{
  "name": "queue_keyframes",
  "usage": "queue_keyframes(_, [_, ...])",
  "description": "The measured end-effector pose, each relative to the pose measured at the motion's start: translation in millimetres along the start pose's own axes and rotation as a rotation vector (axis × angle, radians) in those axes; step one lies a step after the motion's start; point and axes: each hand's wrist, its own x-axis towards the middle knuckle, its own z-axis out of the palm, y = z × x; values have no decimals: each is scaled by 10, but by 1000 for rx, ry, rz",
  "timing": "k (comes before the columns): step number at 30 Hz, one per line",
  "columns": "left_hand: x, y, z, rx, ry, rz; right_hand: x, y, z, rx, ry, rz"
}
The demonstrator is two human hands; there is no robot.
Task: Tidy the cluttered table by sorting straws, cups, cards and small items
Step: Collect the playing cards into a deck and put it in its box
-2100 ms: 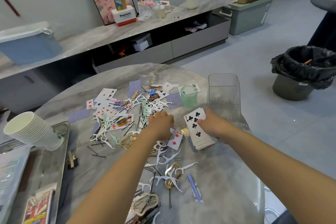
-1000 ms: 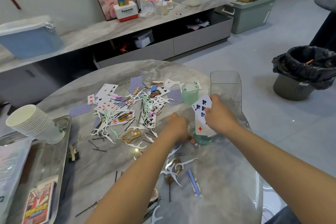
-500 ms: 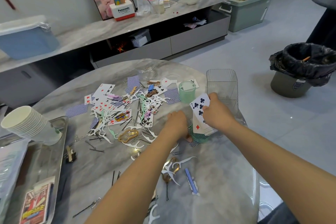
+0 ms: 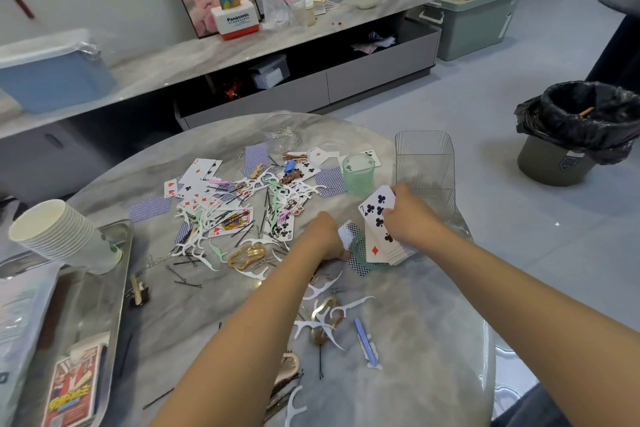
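Right hand (image 4: 410, 217) gripped the raised card stack (image 4: 379, 229); left hand (image 4: 323, 236), newly shifted right, pinched a face-down card (image 4: 347, 234). Card gathering was progressing.

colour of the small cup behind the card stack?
Translucent pale green cup, upright on the table; head view, the only one.

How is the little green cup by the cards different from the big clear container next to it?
The small translucent green plastic cup is tinted, round and short; the tall clear ribbed plastic container is colourless, squarish with rounded corners and much taller. The green cup stands near face-down blue-backed cards; the clear container stands nearer the grey marble table's edge. Both are upright, open-topped and see-through.
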Motion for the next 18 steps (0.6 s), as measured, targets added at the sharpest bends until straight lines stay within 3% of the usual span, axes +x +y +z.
queue_keyframes(4, [-62, -226, -137, -126, 13, -30, 17, -15, 39, 69, -43, -2])
queue_keyframes(9, [-219, -601, -365, -429, 203, -72, -1, -75, 147, 287, -102, 13])
queue_keyframes(15, [-640, -916, -315, -523, 617, 132, -73, -209, 260, 662, -268, 130])
queue_keyframes(18, [-811, -1077, -217, -499, 653, 283, -128, -287, 307, 812, -354, 170])
